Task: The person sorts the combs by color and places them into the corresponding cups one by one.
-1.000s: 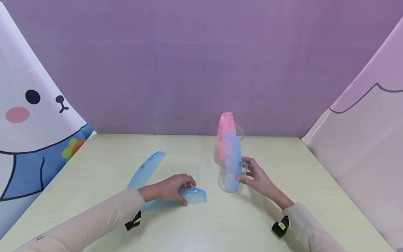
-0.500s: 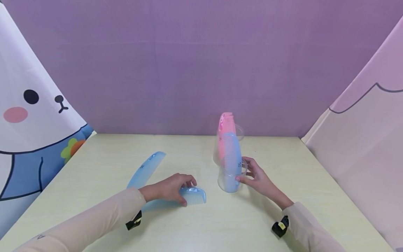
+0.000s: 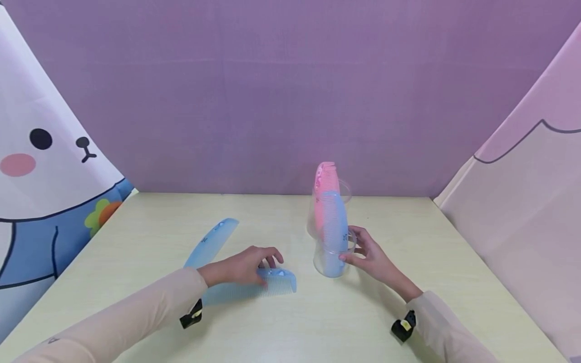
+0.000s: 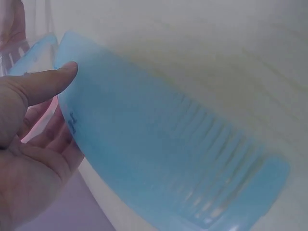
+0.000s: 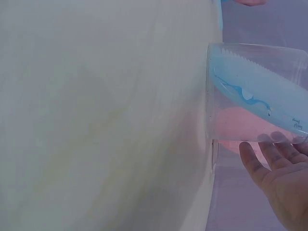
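My left hand (image 3: 247, 264) holds a light blue comb (image 3: 283, 282) near the middle of the table, its teeth facing me. In the left wrist view the thumb (image 4: 62, 77) lies on one face of that comb, with the other fingers behind it. My right hand (image 3: 369, 254) holds the handle side of a clear mug (image 3: 323, 264). Its fingertips touch the wall in the right wrist view. A blue comb (image 3: 337, 217) stands in this mug, leaning. Right behind is another clear mug (image 3: 311, 222) with a pink comb (image 3: 326, 176) upright in it.
A second loose blue comb (image 3: 213, 242) lies slanted on the pale wooden table (image 3: 272, 338), beyond my left forearm. A purple backdrop (image 3: 272, 101) rises at the table's far edge. Printed cloths hang at both sides.
My left hand has risen slightly, and its thumb has moved up from the comb's teeth toward its back. The right hand and both mugs stay in place.
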Action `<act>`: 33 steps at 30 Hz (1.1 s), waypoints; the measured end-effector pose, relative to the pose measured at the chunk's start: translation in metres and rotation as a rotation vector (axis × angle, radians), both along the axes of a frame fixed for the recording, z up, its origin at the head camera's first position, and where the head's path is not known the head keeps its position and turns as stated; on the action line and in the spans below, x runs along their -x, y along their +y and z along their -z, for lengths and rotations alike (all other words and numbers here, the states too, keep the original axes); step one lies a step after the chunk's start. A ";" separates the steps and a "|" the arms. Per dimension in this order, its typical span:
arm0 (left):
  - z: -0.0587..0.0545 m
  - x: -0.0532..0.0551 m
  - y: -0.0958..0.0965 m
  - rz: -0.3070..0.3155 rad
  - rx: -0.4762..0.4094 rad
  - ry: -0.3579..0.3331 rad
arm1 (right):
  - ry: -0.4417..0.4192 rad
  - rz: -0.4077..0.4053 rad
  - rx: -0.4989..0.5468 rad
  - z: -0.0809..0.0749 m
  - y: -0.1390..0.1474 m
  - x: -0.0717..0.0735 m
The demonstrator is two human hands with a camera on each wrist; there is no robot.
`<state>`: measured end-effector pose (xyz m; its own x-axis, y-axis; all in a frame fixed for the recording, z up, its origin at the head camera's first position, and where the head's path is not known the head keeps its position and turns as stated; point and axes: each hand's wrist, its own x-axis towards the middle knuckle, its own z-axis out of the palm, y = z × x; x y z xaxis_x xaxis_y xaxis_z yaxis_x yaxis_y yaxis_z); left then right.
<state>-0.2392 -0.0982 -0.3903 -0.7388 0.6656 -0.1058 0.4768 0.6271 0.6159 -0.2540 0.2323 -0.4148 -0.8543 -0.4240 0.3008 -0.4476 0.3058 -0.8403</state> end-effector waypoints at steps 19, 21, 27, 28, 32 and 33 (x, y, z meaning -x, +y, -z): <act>-0.025 0.015 -0.003 0.034 -0.031 -0.074 | 0.007 0.000 0.003 0.008 0.003 0.011; -0.027 0.016 -0.003 0.036 -0.049 -0.066 | 0.005 0.003 -0.002 0.009 0.003 0.011; -0.033 0.020 -0.004 0.019 -0.084 -0.036 | 0.006 0.003 -0.002 0.009 0.003 0.010; -0.034 0.021 -0.004 0.012 -0.090 -0.028 | 0.007 0.001 0.000 0.009 0.003 0.010; -0.038 0.024 -0.003 -0.013 -0.133 0.021 | 0.012 -0.001 0.006 0.008 0.003 0.010; -0.039 0.025 -0.003 -0.020 -0.146 0.034 | 0.012 -0.002 0.007 0.008 0.003 0.010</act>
